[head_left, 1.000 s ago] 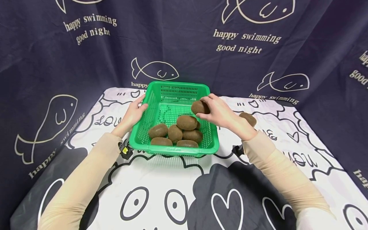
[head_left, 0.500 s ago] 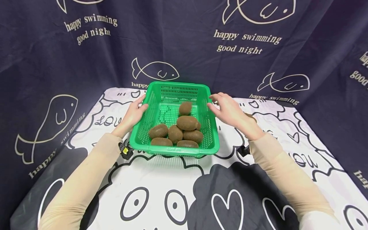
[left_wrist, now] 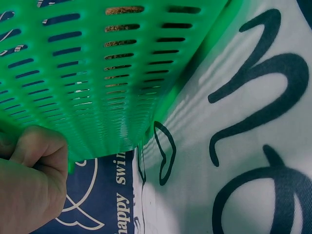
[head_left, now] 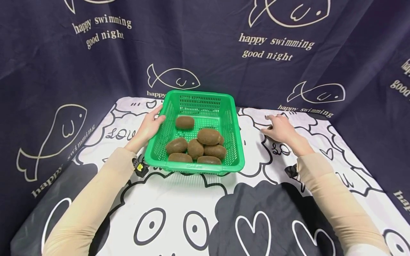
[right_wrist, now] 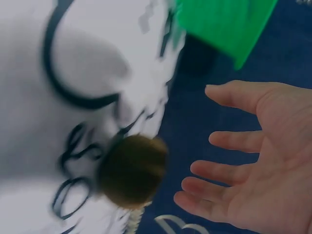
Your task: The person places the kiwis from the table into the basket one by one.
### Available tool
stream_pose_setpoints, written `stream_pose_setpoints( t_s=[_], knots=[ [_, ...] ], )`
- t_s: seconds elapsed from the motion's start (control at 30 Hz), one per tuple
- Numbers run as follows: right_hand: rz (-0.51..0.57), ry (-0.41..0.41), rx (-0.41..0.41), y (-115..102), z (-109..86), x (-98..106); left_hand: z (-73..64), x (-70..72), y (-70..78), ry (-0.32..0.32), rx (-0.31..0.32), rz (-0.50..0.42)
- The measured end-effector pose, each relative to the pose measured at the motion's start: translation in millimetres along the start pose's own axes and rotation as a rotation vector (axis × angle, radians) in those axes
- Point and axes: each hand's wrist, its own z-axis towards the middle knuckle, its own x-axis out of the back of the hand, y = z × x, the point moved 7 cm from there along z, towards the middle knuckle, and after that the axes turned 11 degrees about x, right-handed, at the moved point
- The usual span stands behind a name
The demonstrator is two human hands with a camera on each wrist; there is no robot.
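My left hand (head_left: 148, 125) grips the left rim of a green plastic basket (head_left: 193, 166), thumb over the edge; in the left wrist view its curled fingers (left_wrist: 41, 146) lie against the slotted wall. Several brown kiwis (head_left: 208, 136) are piled at the near side of the basket, and a single kiwi (head_left: 184, 122) lies at its far left. To the right of the basket, my right hand (head_left: 282, 129) hovers with spread fingers. A loose kiwi (right_wrist: 132, 171) on the cloth shows below that hand in the right wrist view, apart from the fingers; in the head view the hand mostly hides it.
A white cloth with black drawings (head_left: 173, 199) covers the table. Behind it hangs a dark blue curtain (head_left: 211, 42) printed with fish and lettering. A small black wrist device (head_left: 140, 167) sits below the left hand, close to the basket's corner.
My right hand let go of a kiwi inside the basket and moved right, over the loose kiwi. The released kiwi rolled left across the basket floor. The left hand stayed on the rim.
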Motion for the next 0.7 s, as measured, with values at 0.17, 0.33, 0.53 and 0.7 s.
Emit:
stream_pose_setpoints(
  t_s=[0.17, 0.33, 0.53, 0.7],
  knots=[
    [0.007, -0.08, -0.044, 26.9, -6.5, -16.1, 0.9, 0.2, -1.8, -0.012, 0.011, -0.017],
    [0.021, -0.076, -0.05, 42.5, -10.5, -26.7, 9.6, -0.1, -9.5, -0.005, -0.015, -0.015],
    [0.033, -0.08, -0.059, 54.0, -11.3, -35.6, 8.6, 0.2, -9.1, 0.007, -0.017, -0.005],
    [0.034, -0.067, -0.059, 58.5, -11.2, -39.9, 9.2, 0.4, -9.2, 0.016, -0.02, 0.005]
  ],
)
